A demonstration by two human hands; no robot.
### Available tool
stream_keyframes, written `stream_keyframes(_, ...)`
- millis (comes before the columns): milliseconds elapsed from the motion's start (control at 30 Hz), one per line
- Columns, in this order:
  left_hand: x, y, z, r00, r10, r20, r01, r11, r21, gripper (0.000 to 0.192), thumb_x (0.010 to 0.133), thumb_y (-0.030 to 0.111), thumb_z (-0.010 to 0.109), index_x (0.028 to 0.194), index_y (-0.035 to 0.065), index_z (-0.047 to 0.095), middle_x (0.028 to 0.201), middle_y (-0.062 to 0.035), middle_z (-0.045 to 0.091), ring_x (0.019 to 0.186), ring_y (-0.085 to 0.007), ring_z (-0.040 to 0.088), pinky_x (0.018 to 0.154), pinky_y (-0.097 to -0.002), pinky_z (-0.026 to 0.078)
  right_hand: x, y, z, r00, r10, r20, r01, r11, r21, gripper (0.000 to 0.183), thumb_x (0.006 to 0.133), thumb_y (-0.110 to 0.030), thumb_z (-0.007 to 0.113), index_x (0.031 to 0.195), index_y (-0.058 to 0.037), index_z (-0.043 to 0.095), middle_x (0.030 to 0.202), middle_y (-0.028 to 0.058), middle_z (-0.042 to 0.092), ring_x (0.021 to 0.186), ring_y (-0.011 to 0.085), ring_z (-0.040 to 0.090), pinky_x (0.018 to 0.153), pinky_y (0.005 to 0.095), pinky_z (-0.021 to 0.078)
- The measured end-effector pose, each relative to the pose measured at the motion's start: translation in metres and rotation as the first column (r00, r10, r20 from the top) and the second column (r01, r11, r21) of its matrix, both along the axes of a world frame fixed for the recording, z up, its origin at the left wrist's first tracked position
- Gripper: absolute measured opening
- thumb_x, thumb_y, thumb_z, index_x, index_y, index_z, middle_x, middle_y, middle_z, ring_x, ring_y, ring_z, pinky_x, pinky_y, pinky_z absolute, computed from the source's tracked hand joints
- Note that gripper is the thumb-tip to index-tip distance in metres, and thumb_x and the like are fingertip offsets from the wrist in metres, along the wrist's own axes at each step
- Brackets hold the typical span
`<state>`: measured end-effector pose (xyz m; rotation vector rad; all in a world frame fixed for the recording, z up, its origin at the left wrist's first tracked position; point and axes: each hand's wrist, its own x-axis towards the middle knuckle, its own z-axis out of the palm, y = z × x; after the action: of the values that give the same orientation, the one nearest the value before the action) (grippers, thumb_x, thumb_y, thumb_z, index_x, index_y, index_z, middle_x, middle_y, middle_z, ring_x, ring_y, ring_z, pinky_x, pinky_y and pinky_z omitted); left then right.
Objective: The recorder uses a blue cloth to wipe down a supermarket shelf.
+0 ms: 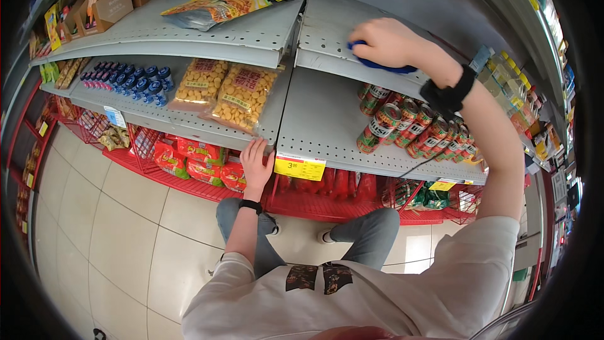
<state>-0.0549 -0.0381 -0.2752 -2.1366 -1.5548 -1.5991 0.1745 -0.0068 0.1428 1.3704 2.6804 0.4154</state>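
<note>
My right hand (384,42) presses a blue cloth (387,66) on the front part of the upper right metal shelf (330,33); the hand covers much of the cloth. My left hand (257,163) rests its fingertips on the front edge of the lower left shelf (188,125), holding nothing. Just above it on that shelf lie two clear bags of round yellow biscuits (243,99). Below my right forearm, red and green drink cans (380,127) stand grouped on the lower right shelf (321,123).
A foil food pouch (226,7) lies on the upper left shelf, beside cardboard display boxes (108,4). Small blue-capped bottles (146,85) stand below. Red wire baskets (330,208) with packaged goods jut out near my knees. Bottles (507,75) stand at the right.
</note>
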Motion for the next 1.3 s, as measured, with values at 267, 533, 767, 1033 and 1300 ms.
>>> stream_keyframes(267, -0.002, 0.005, -0.006, 0.999, 0.018, 0.034, -0.019, 1.000, 0.020, 0.040, 0.078, 0.019, 0.066, 0.115, 0.0080, 0.056, 0.123, -0.0058, 0.055, 0.119, -0.0270, 0.045, 0.098, -0.0425, 0.030, 0.057, -0.013, 0.003, 0.981, -0.183, 0.070, 0.182, 0.983, 0.017, 0.032, 0.083, -0.028, 0.044, 0.089, -0.0043, 0.064, 0.081, 0.0202, 0.063, 0.081, 0.0370, 0.059, 0.076, 0.0468, 0.0460)
stream_keyframes(533, -0.003, 0.003, -0.004, 0.999, 0.013, 0.039, -0.013, 1.000, 0.012, 0.041, 0.078, 0.018, 0.066, 0.116, 0.0073, 0.055, 0.124, -0.0071, 0.054, 0.120, -0.0285, 0.044, 0.099, -0.0427, 0.030, -0.005, -0.004, -0.011, 0.999, 0.012, -0.036, -0.006, 0.987, 0.160, 0.032, 0.083, -0.025, 0.046, 0.101, -0.0037, 0.062, 0.094, 0.0173, 0.059, 0.095, 0.0342, 0.056, 0.083, 0.0434, 0.0458)
stream_keyframes(767, 0.001, -0.001, 0.005, 1.000, 0.013, -0.011, -0.013, 1.000, -0.014, 0.040, 0.078, 0.017, 0.066, 0.116, 0.0068, 0.056, 0.123, -0.0083, 0.054, 0.120, -0.0295, 0.044, 0.099, -0.0433, 0.030, -0.048, 0.017, -0.032, 0.979, 0.115, -0.167, -0.062, 0.954, 0.294, 0.027, 0.084, -0.025, 0.046, 0.099, -0.0057, 0.059, 0.095, 0.0131, 0.056, 0.099, 0.0304, 0.053, 0.082, 0.0418, 0.0470)
stream_keyframes(1033, -0.003, -0.006, 0.018, 0.996, 0.003, -0.088, -0.006, 1.000, -0.027, 0.039, 0.079, 0.014, 0.065, 0.116, 0.0056, 0.055, 0.123, -0.0094, 0.054, 0.119, -0.0304, 0.044, 0.100, -0.0424, 0.032, 0.006, -0.011, -0.025, 0.963, 0.066, -0.262, -0.008, 0.976, 0.218, 0.033, 0.079, -0.033, 0.051, 0.098, -0.0087, 0.060, 0.095, 0.0137, 0.057, 0.097, 0.0310, 0.055, 0.082, 0.0414, 0.0470)
stream_keyframes(1300, -0.002, -0.007, 0.017, 0.994, 0.019, -0.105, -0.024, 0.999, -0.049, 0.039, 0.081, 0.018, 0.064, 0.117, 0.0082, 0.056, 0.124, -0.0078, 0.053, 0.121, -0.0283, 0.044, 0.099, -0.0430, 0.031, 0.191, -0.043, -0.028, 0.851, -0.437, -0.291, 0.505, 0.832, 0.228, 0.039, 0.079, -0.036, 0.054, 0.106, -0.0102, 0.064, 0.101, 0.0154, 0.062, 0.099, 0.0325, 0.058, 0.085, 0.0423, 0.0465)
